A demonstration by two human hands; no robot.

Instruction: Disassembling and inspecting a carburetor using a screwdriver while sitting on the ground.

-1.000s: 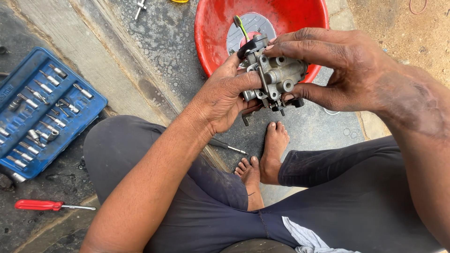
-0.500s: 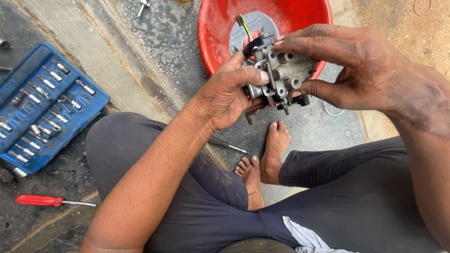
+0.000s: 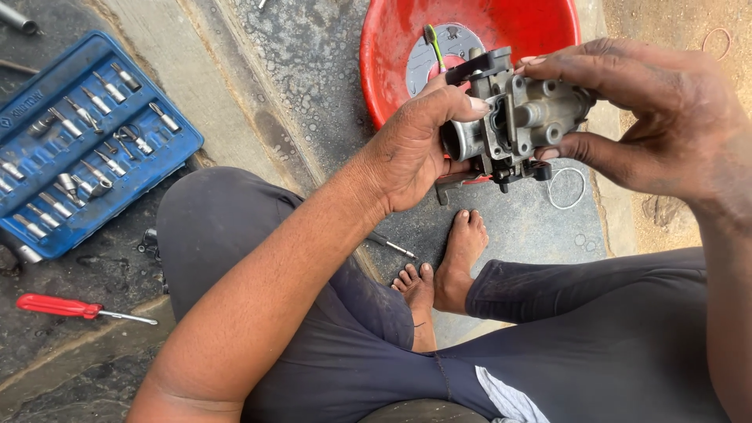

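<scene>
Gripping a grey metal carburetor [image 3: 517,125], left hand [image 3: 415,153] and right hand [image 3: 642,117] both clasp it.

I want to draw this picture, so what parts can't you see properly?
- Metal engine part, head view: its far side is hidden by the left hand and right hand.
- Red bowl: top cut off by the edge; contents partly hidden by the part.
- Blue socket case: left end cut off.
- Small pieces in the case: too small.
</scene>
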